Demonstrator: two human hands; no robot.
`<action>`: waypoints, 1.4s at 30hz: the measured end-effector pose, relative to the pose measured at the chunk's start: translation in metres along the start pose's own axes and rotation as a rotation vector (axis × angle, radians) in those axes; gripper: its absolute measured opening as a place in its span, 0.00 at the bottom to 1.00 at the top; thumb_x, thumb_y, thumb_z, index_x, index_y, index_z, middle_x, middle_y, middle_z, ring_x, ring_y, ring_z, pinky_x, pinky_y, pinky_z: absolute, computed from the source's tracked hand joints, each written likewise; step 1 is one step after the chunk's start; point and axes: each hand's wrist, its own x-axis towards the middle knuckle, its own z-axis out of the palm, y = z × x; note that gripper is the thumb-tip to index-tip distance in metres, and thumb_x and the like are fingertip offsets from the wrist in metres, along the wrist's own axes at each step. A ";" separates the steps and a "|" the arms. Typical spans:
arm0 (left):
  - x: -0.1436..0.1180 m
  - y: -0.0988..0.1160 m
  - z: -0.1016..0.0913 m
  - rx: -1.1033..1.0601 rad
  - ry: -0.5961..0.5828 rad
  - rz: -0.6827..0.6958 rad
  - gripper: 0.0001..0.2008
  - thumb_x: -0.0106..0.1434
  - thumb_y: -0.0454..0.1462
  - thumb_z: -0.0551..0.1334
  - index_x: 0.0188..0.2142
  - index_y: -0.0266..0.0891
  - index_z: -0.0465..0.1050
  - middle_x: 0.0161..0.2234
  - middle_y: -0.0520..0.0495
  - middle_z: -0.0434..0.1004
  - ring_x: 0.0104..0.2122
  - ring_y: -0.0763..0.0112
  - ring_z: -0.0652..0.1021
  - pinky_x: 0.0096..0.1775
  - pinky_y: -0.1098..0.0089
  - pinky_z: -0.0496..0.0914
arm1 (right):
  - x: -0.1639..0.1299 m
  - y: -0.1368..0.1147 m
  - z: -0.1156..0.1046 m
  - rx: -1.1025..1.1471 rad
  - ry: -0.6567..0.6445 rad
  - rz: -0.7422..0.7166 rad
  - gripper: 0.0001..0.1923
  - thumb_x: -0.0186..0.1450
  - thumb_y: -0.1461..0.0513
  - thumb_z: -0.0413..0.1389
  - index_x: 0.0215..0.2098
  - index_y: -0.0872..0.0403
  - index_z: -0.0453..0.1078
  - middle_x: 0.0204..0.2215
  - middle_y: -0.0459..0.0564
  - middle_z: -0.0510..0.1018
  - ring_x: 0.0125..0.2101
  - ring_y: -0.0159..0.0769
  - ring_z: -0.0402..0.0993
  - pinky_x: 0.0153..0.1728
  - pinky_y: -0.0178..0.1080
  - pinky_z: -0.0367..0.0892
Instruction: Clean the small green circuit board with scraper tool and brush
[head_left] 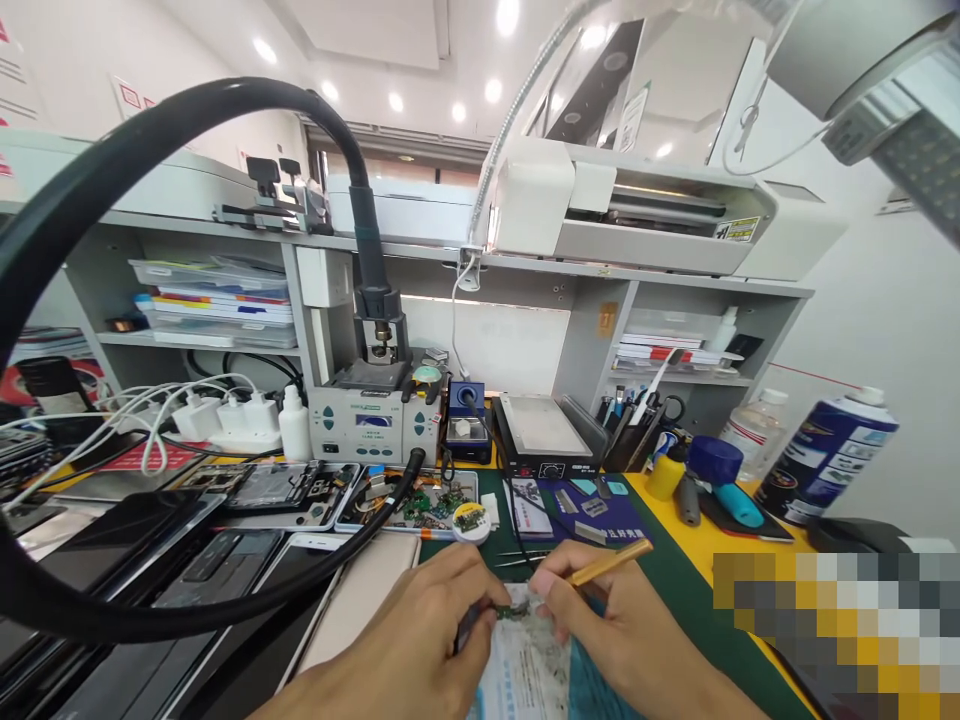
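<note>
Left hand (439,610) has fingers clamped on small green board (514,610), pinched low over smudged paper (521,675), probably so it can't skate around. Right hand (592,595) sits right beside, fingers closed round gold pen-like tool (616,561), pencil grip, guessing for fine control. Tool's tip hard to make out from here. Paper lies on green mat (675,565), likely spares it some grime. Tweezers (517,555) just beyond hands, handy spot imo. Dark thing (469,628) by left thumb, no clue what.
</note>
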 end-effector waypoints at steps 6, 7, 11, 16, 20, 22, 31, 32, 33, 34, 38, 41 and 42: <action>-0.002 -0.002 -0.001 0.008 -0.008 -0.044 0.10 0.67 0.30 0.56 0.42 0.41 0.74 0.39 0.46 0.74 0.37 0.66 0.76 0.35 0.69 0.67 | 0.002 -0.004 0.000 -0.008 0.013 0.034 0.19 0.70 0.48 0.53 0.32 0.54 0.70 0.23 0.46 0.73 0.28 0.33 0.70 0.29 0.34 0.63; -0.002 -0.002 0.000 0.004 -0.009 -0.046 0.10 0.67 0.30 0.56 0.43 0.41 0.74 0.39 0.46 0.74 0.38 0.66 0.76 0.36 0.69 0.68 | 0.002 -0.005 0.000 0.006 0.014 0.044 0.18 0.70 0.49 0.53 0.32 0.54 0.70 0.23 0.46 0.73 0.27 0.32 0.70 0.29 0.34 0.63; -0.004 -0.003 0.001 -0.001 -0.010 -0.045 0.09 0.68 0.31 0.55 0.43 0.41 0.73 0.39 0.47 0.74 0.38 0.66 0.76 0.38 0.68 0.68 | 0.001 -0.007 0.000 0.027 0.004 0.047 0.18 0.70 0.49 0.53 0.33 0.54 0.69 0.23 0.45 0.72 0.27 0.32 0.70 0.30 0.34 0.63; -0.004 -0.002 0.000 0.000 -0.014 -0.055 0.09 0.68 0.31 0.55 0.42 0.41 0.73 0.39 0.47 0.74 0.38 0.66 0.76 0.37 0.69 0.68 | 0.000 -0.007 -0.001 -0.077 -0.017 0.004 0.22 0.71 0.45 0.51 0.34 0.54 0.71 0.25 0.48 0.73 0.30 0.35 0.72 0.30 0.35 0.63; -0.003 -0.004 0.001 -0.003 -0.011 -0.052 0.08 0.68 0.32 0.55 0.42 0.41 0.73 0.38 0.48 0.73 0.38 0.66 0.75 0.36 0.69 0.67 | 0.001 -0.005 -0.001 -0.041 0.006 0.020 0.19 0.71 0.48 0.52 0.32 0.54 0.70 0.23 0.47 0.73 0.28 0.34 0.71 0.28 0.34 0.62; -0.003 -0.005 0.002 -0.006 -0.015 -0.048 0.08 0.68 0.32 0.56 0.42 0.42 0.73 0.39 0.48 0.73 0.39 0.67 0.75 0.37 0.69 0.67 | 0.001 -0.005 -0.002 0.015 0.008 0.056 0.17 0.71 0.50 0.52 0.33 0.54 0.70 0.22 0.45 0.72 0.26 0.32 0.69 0.26 0.33 0.60; -0.003 -0.007 0.005 -0.010 -0.015 -0.045 0.08 0.69 0.32 0.55 0.42 0.43 0.72 0.38 0.49 0.72 0.38 0.68 0.74 0.38 0.68 0.66 | 0.001 -0.009 0.000 -0.013 0.003 0.019 0.18 0.71 0.50 0.52 0.32 0.55 0.69 0.24 0.46 0.72 0.28 0.32 0.70 0.28 0.34 0.61; -0.003 -0.007 0.005 -0.009 -0.017 -0.043 0.08 0.69 0.32 0.55 0.42 0.43 0.72 0.38 0.49 0.72 0.38 0.68 0.74 0.38 0.68 0.66 | 0.002 -0.009 0.000 0.010 0.011 0.033 0.17 0.71 0.51 0.52 0.32 0.55 0.69 0.23 0.46 0.72 0.27 0.32 0.70 0.28 0.33 0.61; -0.003 -0.007 0.005 -0.009 -0.024 -0.043 0.08 0.69 0.32 0.55 0.42 0.43 0.71 0.38 0.49 0.72 0.37 0.68 0.74 0.37 0.69 0.66 | 0.002 -0.009 0.000 0.036 0.019 0.047 0.16 0.71 0.52 0.52 0.32 0.55 0.69 0.22 0.45 0.72 0.26 0.31 0.69 0.27 0.33 0.61; -0.004 -0.007 0.005 -0.005 -0.017 -0.038 0.08 0.70 0.32 0.54 0.42 0.43 0.72 0.38 0.49 0.72 0.37 0.68 0.74 0.37 0.69 0.66 | 0.002 -0.008 0.000 0.056 0.023 0.054 0.15 0.70 0.53 0.53 0.32 0.54 0.69 0.22 0.45 0.72 0.25 0.31 0.69 0.27 0.33 0.60; -0.005 -0.007 0.005 0.002 -0.012 -0.027 0.09 0.70 0.32 0.54 0.43 0.44 0.71 0.39 0.50 0.72 0.38 0.68 0.74 0.37 0.69 0.65 | 0.002 -0.007 -0.001 0.043 0.004 0.016 0.16 0.70 0.52 0.53 0.32 0.55 0.69 0.22 0.45 0.71 0.27 0.31 0.70 0.28 0.33 0.61; -0.005 -0.007 0.005 0.000 -0.023 -0.033 0.08 0.70 0.33 0.54 0.43 0.44 0.71 0.38 0.50 0.72 0.38 0.68 0.74 0.37 0.69 0.65 | 0.002 -0.005 -0.001 0.027 0.019 0.014 0.16 0.70 0.53 0.53 0.31 0.55 0.69 0.22 0.44 0.71 0.27 0.31 0.70 0.29 0.33 0.62; -0.004 -0.007 0.005 0.000 -0.027 -0.038 0.08 0.70 0.33 0.54 0.43 0.44 0.71 0.38 0.50 0.72 0.37 0.68 0.74 0.37 0.69 0.65 | 0.003 -0.004 -0.001 0.044 0.029 0.023 0.15 0.70 0.53 0.53 0.31 0.55 0.69 0.21 0.44 0.71 0.26 0.30 0.70 0.29 0.33 0.62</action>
